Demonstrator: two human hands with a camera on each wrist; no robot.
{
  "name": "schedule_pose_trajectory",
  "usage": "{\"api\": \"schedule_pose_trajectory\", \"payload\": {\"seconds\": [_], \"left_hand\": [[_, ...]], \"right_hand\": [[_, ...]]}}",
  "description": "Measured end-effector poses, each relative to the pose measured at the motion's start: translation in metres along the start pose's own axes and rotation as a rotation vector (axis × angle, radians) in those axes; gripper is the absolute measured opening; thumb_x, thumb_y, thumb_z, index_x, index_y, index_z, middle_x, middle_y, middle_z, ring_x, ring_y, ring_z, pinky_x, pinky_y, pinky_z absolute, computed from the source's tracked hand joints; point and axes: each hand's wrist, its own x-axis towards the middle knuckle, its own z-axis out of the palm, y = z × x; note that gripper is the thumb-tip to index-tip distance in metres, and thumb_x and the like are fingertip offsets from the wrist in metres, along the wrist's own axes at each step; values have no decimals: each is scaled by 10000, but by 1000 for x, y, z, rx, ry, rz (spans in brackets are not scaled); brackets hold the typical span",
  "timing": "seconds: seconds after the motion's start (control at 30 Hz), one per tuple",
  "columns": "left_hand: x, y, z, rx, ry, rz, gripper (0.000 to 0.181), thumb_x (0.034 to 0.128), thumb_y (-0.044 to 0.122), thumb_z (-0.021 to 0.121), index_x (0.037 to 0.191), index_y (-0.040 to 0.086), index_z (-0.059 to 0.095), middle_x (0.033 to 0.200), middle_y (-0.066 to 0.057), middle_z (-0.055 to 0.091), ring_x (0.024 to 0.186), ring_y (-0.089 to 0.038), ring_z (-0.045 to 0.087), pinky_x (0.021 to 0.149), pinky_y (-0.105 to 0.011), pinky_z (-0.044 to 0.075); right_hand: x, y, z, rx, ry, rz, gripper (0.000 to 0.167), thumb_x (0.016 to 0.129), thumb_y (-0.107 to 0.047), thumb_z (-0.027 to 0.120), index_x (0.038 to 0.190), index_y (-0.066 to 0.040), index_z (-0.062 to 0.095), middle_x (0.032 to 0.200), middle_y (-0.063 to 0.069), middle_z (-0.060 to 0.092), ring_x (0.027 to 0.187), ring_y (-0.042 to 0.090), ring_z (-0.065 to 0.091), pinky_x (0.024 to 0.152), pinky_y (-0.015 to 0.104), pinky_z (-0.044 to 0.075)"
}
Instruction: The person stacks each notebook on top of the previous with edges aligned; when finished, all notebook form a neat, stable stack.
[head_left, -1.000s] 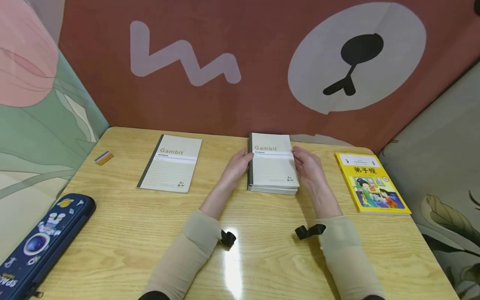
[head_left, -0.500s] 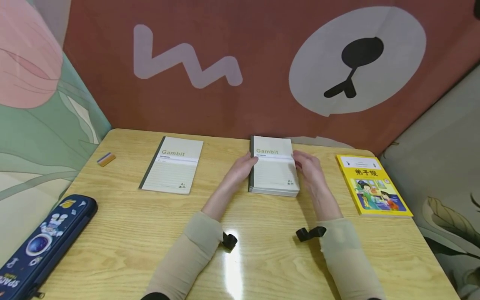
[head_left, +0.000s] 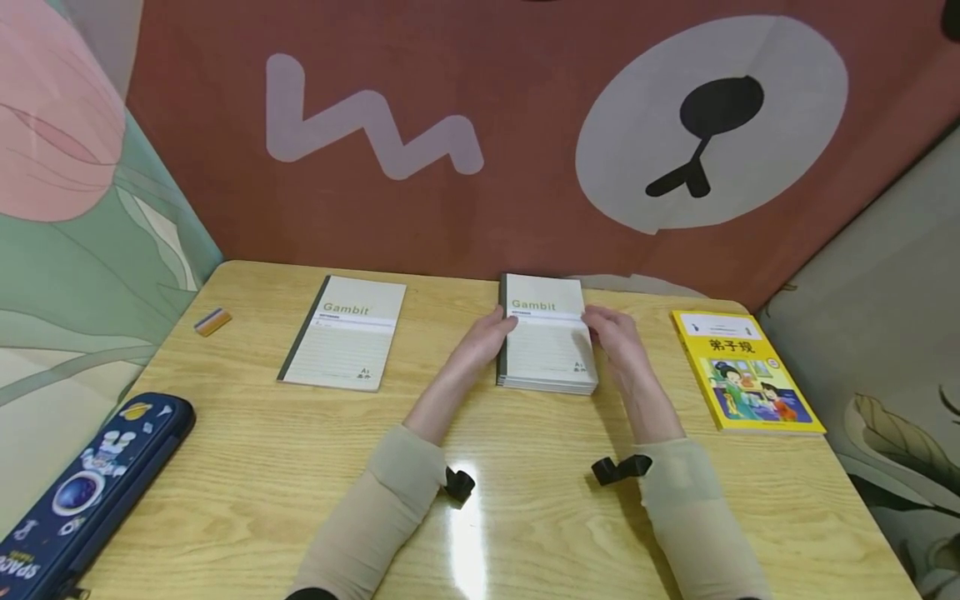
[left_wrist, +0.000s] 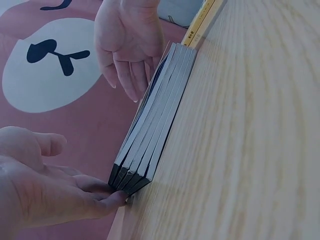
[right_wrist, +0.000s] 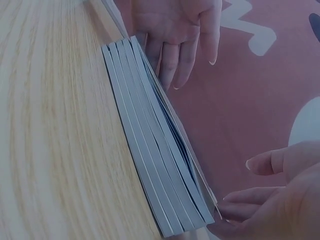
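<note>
A stack of several Gambit notebooks (head_left: 551, 342) with dark spines lies near the table's back edge. On its left, my left hand (head_left: 480, 346) touches the spine side, its thumb at the top cover's edge. My right hand (head_left: 618, 337) is against the opposite long edge. In the left wrist view, fingertips of my left hand (left_wrist: 55, 192) meet the dark spines (left_wrist: 131, 181), thumb raised. The right wrist view has my right hand (right_wrist: 285, 200) with extended fingers beside the pages' corner (right_wrist: 200, 215); the top cover is slightly lifted there.
Left of the stack lies a single Gambit notebook (head_left: 345, 333), with a small striped eraser-like block (head_left: 213, 322) beyond it. A blue space-themed case (head_left: 93, 483) is at the table's left edge. A yellow book (head_left: 746, 371) lies on the right.
My left hand has shifted slightly right, its thumb further over the spine. The stack's near edges look more even. The head view has tilted a little.
</note>
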Motion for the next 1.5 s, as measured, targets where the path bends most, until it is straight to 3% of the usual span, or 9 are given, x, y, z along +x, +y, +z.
{"api": "schedule_pose_trajectory", "payload": {"seconds": [0.3, 0.5, 0.7, 0.83, 0.93, 1.1, 1.23, 1.4, 1.5], "left_hand": [[-6, -5, -3, 10, -14, -28, 682, 1091, 346, 426, 1643, 44, 164, 1748, -73, 116, 1629, -221, 61, 1344, -396, 64], [-7, 0, -3, -7, -32, 11, 699, 1083, 385, 436, 1652, 84, 166, 1751, -56, 126, 1631, -227, 57, 1345, -423, 67], [-10, 11, -14, -10, -33, 16, 698, 1081, 404, 439, 1653, 94, 187, 1743, -79, 170, 1622, -283, 130, 1335, -477, 138], [-16, 21, -32, -22, 4, 36, 655, 1086, 379, 445, 1651, 135, 221, 1721, -95, 242, 1575, -358, 267, 1313, -498, 221], [-21, 27, -47, -41, 20, 66, 625, 1088, 345, 451, 1645, 156, 242, 1687, -107, 312, 1532, -358, 348, 1288, -495, 291], [-27, 31, -76, -40, 36, 111, 600, 1080, 315, 489, 1621, 134, 303, 1605, -146, 446, 1468, -312, 450, 1225, -464, 407], [-34, 31, -105, -2, 75, 136, 555, 1096, 313, 468, 1598, 114, 343, 1561, -152, 500, 1444, -317, 476, 1205, -465, 429], [-42, 29, -143, 59, 142, 155, 552, 1107, 297, 432, 1600, 73, 325, 1558, -183, 499, 1447, -336, 477, 1216, -488, 413], [-45, 25, -165, 115, 178, 145, 557, 1105, 302, 426, 1602, 72, 321, 1560, -203, 491, 1450, -334, 477, 1223, -481, 407]], "right_hand": [[-6, 5, 3, 26, -4, 20, 562, 1058, -148, 473, 1564, 56, 342, 1700, 153, 265, 1563, 219, 252, 1316, 373, 233], [-4, 3, 0, 56, -7, 22, 590, 1079, -174, 446, 1606, 16, 263, 1713, 136, 242, 1542, 235, 309, 1308, 367, 264], [-7, -1, -1, 66, 39, -65, 587, 1043, -106, 463, 1596, 8, 303, 1688, 171, 293, 1423, 257, 409, 1283, 416, 306], [-14, -10, 7, 62, 81, -167, 568, 1025, -100, 487, 1572, 3, 372, 1665, 201, 331, 1518, 271, 343, 1293, 435, 288], [-18, -18, 19, 73, 67, -199, 557, 1028, -96, 486, 1568, -8, 386, 1656, 215, 339, 1551, 296, 317, 1294, 425, 295], [-23, -32, 49, 124, 21, -212, 501, 1044, -77, 482, 1542, -30, 442, 1587, 214, 404, 1481, 304, 409, 1244, 437, 391], [-26, -45, 79, 180, -29, -224, 483, 1023, -55, 514, 1504, -24, 490, 1461, 179, 473, 1412, 292, 459, 1191, 445, 456], [-27, -50, 113, 252, -101, -207, 481, 1002, -40, 528, 1481, -10, 509, 1380, 133, 485, 1399, 334, 466, 1188, 489, 453], [-28, -51, 133, 279, -148, -192, 482, 999, -39, 524, 1480, -20, 509, 1421, 143, 460, 1421, 361, 449, 1199, 519, 433]]}}
